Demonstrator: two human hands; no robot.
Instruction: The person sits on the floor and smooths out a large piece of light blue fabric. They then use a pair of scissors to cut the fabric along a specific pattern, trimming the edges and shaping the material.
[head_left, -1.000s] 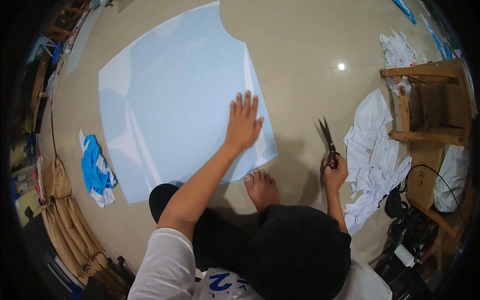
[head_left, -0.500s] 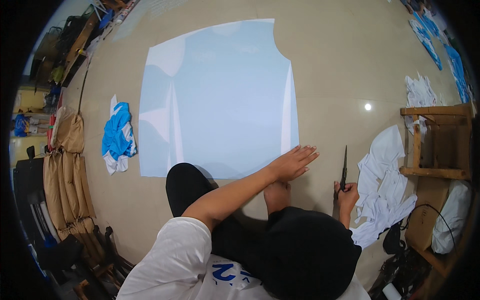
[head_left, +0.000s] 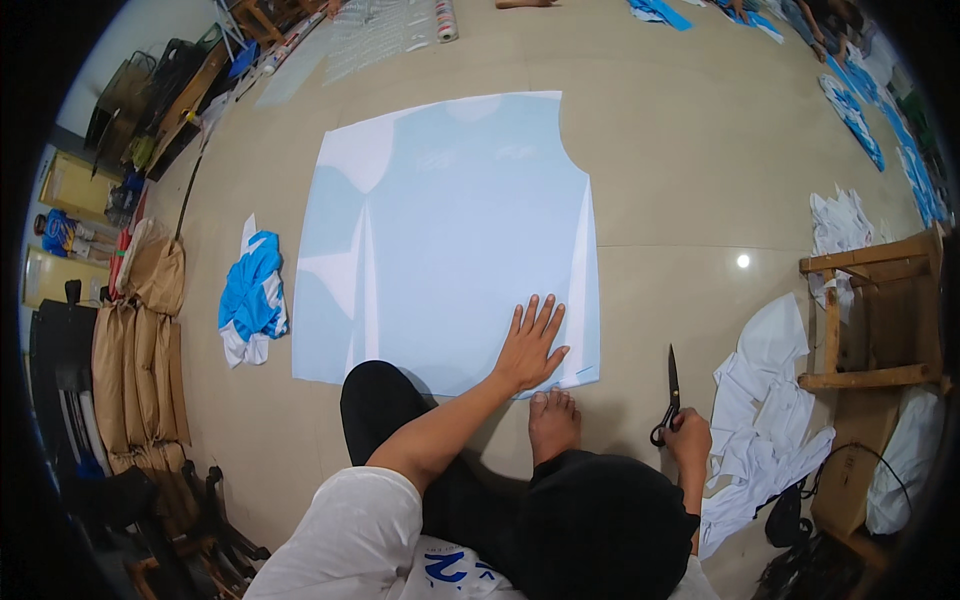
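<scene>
A large light blue and white fabric panel (head_left: 460, 250) lies spread on the floor, with a curved cutout at its upper right. My left hand (head_left: 531, 352) rests palm down on the panel's lower right part, fingers spread. Off the panel's right side, my right hand (head_left: 689, 438) grips black scissors (head_left: 673, 382) by the handles, blades pointing away from me. The scissors do not touch the fabric. My bare foot (head_left: 554, 425) is at the panel's near edge, and one bent knee (head_left: 378, 395) covers a bit of that edge.
A crumpled blue and white cloth (head_left: 252, 290) lies left of the panel. White fabric scraps (head_left: 762, 370) spread at right, beside a wooden stool (head_left: 868, 375). Brown padded bundles (head_left: 135, 370) line the left side. Other people (head_left: 830, 30) sit at the far right among blue cloth pieces.
My left hand has shifted left, from the panel's right edge onto the fabric, and its fingers have spread. The scissors have tilted and moved lower in view. The whole view has shifted slightly.
</scene>
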